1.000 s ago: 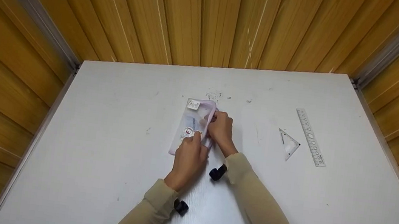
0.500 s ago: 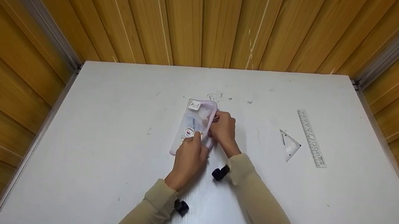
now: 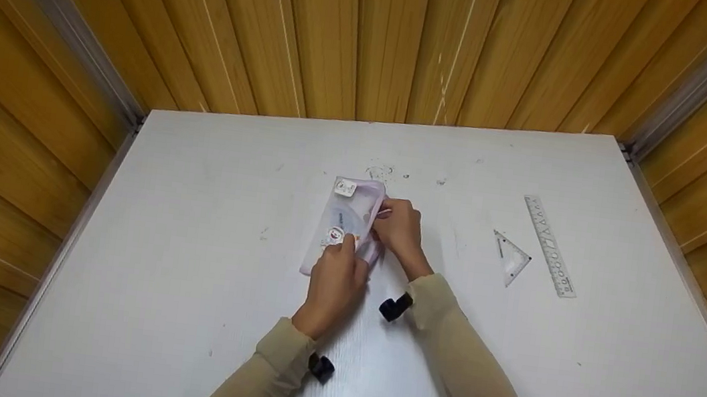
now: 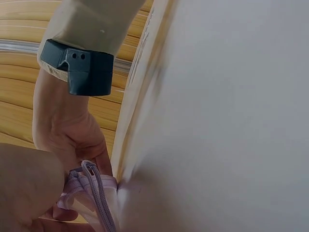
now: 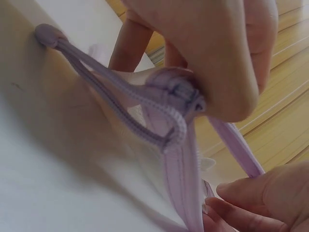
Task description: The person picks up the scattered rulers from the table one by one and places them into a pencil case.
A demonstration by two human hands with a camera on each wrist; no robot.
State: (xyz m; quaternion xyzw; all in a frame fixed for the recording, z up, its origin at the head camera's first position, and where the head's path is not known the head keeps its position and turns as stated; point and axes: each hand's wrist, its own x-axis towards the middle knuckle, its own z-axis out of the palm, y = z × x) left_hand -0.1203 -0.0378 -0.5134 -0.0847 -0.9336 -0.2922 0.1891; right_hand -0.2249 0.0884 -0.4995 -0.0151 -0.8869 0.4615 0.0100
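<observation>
A translucent lilac zip pouch (image 3: 320, 248) with white cartoon patches lies near the middle of the table, its zipped side facing right. My left hand (image 3: 335, 284) pinches its near right edge, thumb on top. At the right rim, the fingers of my right hand (image 3: 398, 228) are curled and pinch the lilac edge. In the right wrist view the zipper end with a looped lilac cord (image 5: 125, 96) hangs below my left hand (image 5: 207, 48), while my right hand (image 5: 270, 198) holds the edge farther along. Something bluish with print shows through the pouch; its kind is unclear.
To the right on the white table (image 3: 204, 207) lie a clear set square (image 3: 511, 260) and a clear ruler (image 3: 550, 246). Wood-patterned panels (image 3: 386, 41) stand behind and at both sides. A black camera (image 3: 395, 307) sits at the right wrist.
My right hand has shifted slightly right, and the pouch's opening looks narrower with less of the fingers inside it. My left hand keeps its grip; the ruler and set square stay put.
</observation>
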